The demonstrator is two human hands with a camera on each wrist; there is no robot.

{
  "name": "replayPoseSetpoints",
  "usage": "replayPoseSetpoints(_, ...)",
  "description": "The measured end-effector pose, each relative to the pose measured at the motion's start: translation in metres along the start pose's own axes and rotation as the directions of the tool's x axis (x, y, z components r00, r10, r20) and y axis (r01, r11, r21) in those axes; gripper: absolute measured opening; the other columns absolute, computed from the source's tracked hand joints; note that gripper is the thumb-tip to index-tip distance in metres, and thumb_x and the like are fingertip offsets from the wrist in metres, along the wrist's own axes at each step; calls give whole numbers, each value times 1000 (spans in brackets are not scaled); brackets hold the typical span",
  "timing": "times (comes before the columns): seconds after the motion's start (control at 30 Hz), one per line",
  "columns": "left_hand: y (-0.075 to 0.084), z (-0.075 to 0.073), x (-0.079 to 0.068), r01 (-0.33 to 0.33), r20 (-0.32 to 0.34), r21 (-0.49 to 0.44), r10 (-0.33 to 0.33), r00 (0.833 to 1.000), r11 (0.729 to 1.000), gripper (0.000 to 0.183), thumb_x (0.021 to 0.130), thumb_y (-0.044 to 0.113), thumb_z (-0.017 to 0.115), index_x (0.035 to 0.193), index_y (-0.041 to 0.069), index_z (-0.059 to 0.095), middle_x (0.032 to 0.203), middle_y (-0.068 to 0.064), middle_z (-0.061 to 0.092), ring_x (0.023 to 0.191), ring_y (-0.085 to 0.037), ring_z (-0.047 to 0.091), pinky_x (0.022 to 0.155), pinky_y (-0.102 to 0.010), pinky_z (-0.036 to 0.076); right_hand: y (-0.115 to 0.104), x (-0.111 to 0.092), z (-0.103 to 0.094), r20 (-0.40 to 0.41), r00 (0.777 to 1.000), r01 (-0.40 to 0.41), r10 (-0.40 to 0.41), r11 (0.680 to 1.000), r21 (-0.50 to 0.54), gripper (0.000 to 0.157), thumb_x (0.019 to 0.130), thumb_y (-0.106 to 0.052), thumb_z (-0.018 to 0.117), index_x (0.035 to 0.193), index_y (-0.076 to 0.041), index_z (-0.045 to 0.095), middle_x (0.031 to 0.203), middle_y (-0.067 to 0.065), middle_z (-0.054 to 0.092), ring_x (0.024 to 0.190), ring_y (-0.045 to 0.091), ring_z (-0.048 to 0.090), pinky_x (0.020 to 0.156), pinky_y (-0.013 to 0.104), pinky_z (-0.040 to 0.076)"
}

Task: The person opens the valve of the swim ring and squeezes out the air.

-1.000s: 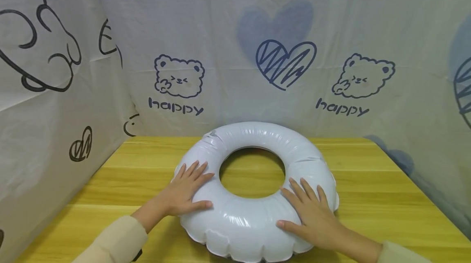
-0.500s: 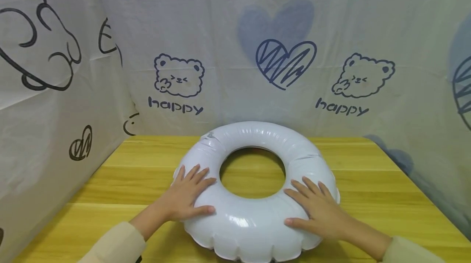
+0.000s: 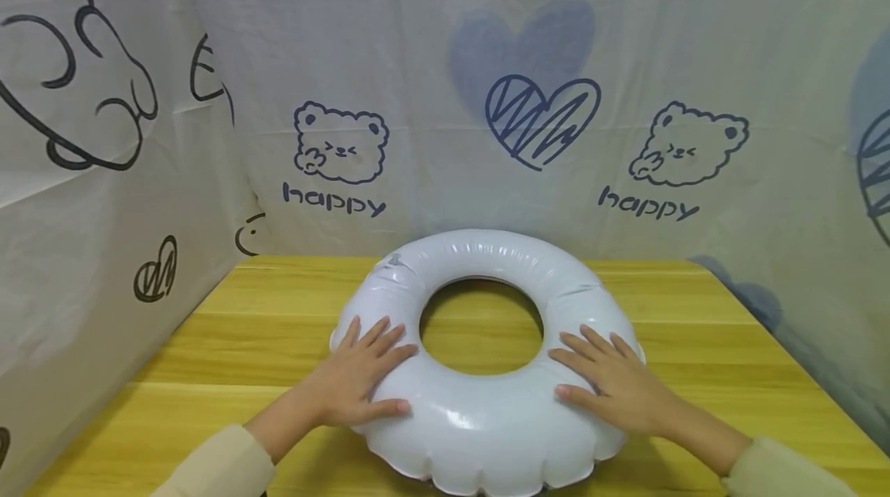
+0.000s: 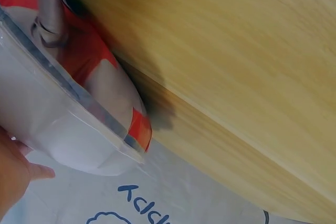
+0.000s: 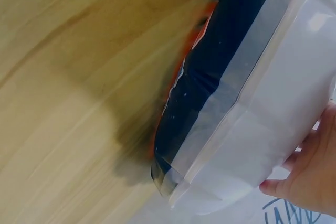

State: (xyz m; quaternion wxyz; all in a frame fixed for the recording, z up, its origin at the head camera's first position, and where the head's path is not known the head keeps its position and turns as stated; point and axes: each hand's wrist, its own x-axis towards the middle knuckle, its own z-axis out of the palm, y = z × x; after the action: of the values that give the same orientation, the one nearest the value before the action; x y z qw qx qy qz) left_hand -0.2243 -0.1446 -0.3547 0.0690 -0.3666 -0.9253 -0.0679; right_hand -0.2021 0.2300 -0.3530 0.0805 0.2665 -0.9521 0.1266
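Observation:
A white inflatable swim ring point(image 3: 473, 420) lies on the wooden table, its scalloped seam facing the person. My left hand point(image 3: 361, 381) rests on the ring's left side with fingers spread. Opposite it, my right hand point(image 3: 619, 389) lies on the right side, also with spread, straight fingers. A small clear valve point(image 3: 395, 260) shows at the ring's far left. In the left wrist view the ring's underside point(image 4: 113, 90) is patterned red and white. The right wrist view shows a dark navy underside point(image 5: 210, 72) with some red.
The yellow wood-grain table point(image 3: 709, 373) extends to both sides of the ring and shows through its hole. A pale cloth point(image 3: 431, 56) printed with hearts and bears hangs right behind the table. More printed cloth point(image 3: 90, 234) hangs along the left side.
The ring has turned a little counterclockwise, its valve shifting left and its front seam right. My left hand has slid right and toward me; my right hand has moved right and away.

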Motion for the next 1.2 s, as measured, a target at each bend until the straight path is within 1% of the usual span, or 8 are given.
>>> replayPoseSetpoints(0.13,3,1,0,-34,-11,18,34,999,999,70,83,59,51,138,16,43,145,-18,38,136,-44,28,105,-68,13,6,2,-2,-18,1000,-10,10,1000,-22,47,90,-48,51,127,-20,58,140,12,48,132,43,34,100,67,23)
replayPoseSetpoints(0.37,10,4,-1,-107,-29,23,107,994,994,72,85,65,45,140,18,41,144,-17,40,134,-43,32,104,-69,15,16,7,-4,-27,998,-65,64,997,-40,45,90,-47,50,123,-18,61,138,12,50,131,44,35,99,69,24)
replayPoseSetpoints(0.57,16,3,1,-162,-45,48,165,985,986,73,86,68,38,140,18,41,142,-16,43,134,-42,33,104,-68,18,24,11,-8,-8,995,-105,104,994,-37,48,90,-49,49,124,-16,61,138,14,49,132,46,33,99,70,21)
replayPoseSetpoints(0.73,20,3,0,-181,-45,58,183,982,982,74,87,68,37,140,18,41,142,-16,44,134,-41,34,104,-66,21,31,14,-10,23,993,-115,116,993,-23,52,87,-51,54,124,-15,61,140,21,45,131,50,30,98,71,21)
replayPoseSetpoints(0.9,23,4,-1,-189,-49,66,192,980,980,74,87,68,36,140,17,39,142,-16,44,133,-40,36,103,-65,24,36,17,-12,28,993,-112,112,994,-5,52,87,-50,55,124,-14,60,140,26,41,130,53,29,97,72,24)
replayPoseSetpoints(1.03,27,4,-1,-205,-51,72,208,977,976,73,88,67,35,141,17,38,142,-16,43,132,-39,37,103,-64,26,41,19,-13,11,994,-109,109,994,-15,51,88,-47,56,125,-12,60,139,28,41,129,54,30,96,70,27)
replayPoseSetpoints(1.2,33,6,0,-247,-60,106,254,965,963,72,88,66,36,142,18,37,142,-14,44,131,-37,39,102,-62,29,47,22,-16,-7,992,-125,125,992,-21,50,88,-44,57,125,-10,59,137,31,41,127,55,32,96,70,28)
